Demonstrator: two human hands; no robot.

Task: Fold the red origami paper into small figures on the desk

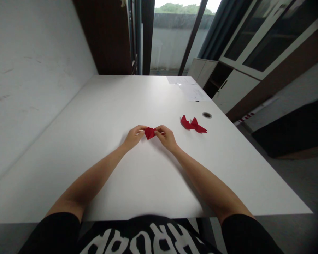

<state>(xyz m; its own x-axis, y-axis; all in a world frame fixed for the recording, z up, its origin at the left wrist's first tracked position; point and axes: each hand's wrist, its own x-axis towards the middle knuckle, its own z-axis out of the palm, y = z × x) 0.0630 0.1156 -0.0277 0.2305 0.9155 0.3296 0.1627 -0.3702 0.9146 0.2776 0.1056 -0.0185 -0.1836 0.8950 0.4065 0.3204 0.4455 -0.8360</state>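
Small folded red piece (pixel 149 133), prob. paper, in ctr of frame: jagged, toothed top edge, sides tapering to a point at the bottom. L hand (pixel 134 135) pinches its left side, R hand (pixel 166 137) its right, fingers curled. Smooth, matte white table (pixel 148 183) fills most of the pic. Right of ctr: crisp red folded shapes (pixel 198 127) w/ sharp triangular peaks; can't tell if joined. Just beyond, a round, dark-centred inset (pixel 207 115). Upper right of ctr: flat, thin white sheets (pixel 194 91). Upper left: scuffed pale wall (pixel 37 53).
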